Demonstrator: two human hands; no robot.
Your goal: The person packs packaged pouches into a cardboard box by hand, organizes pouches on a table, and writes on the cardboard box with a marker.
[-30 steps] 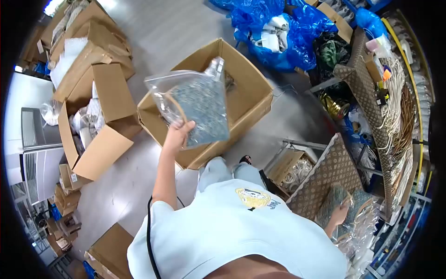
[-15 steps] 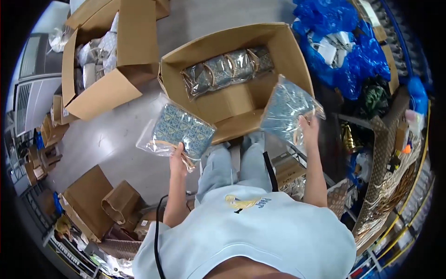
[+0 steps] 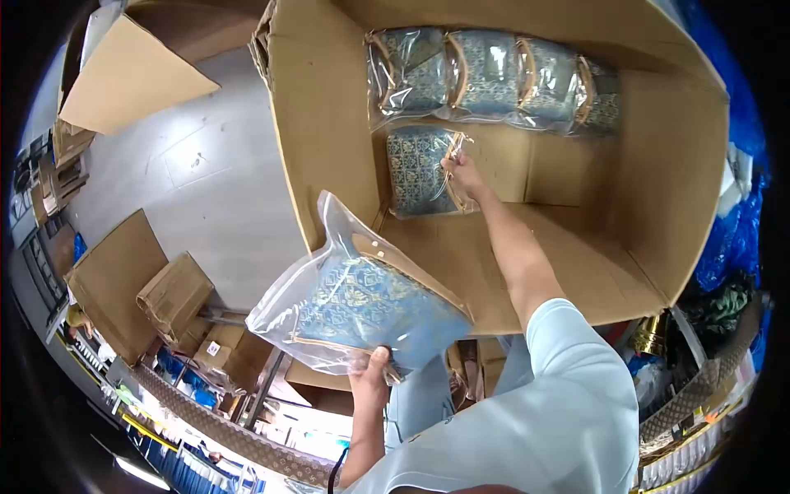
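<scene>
My left hand (image 3: 370,380) grips the lower edge of a blue patterned pouch with tan trim (image 3: 362,292), wrapped in a clear plastic bag, in front of the large cardboard box. Inside that cardboard box (image 3: 568,239), my right hand (image 3: 465,175) is closed on the tan-trimmed edge of a second wrapped blue pouch (image 3: 415,169), low at the box's left side. Just beyond it, along the far wall, stands a row of several similar wrapped pouches (image 3: 485,74).
Blue plastic sheeting (image 3: 732,247) lies right of the box. Another carton's flap (image 3: 132,78) juts in at upper left. Smaller cardboard boxes (image 3: 174,296) stand at lower left beside a brown patterned strip (image 3: 239,432). Grey floor (image 3: 222,165) shows between the cartons.
I have leaned in over the box, which looks larger now. My right hand has lowered its pouch into the box beside the row. My left hand still holds its pouch outside.
</scene>
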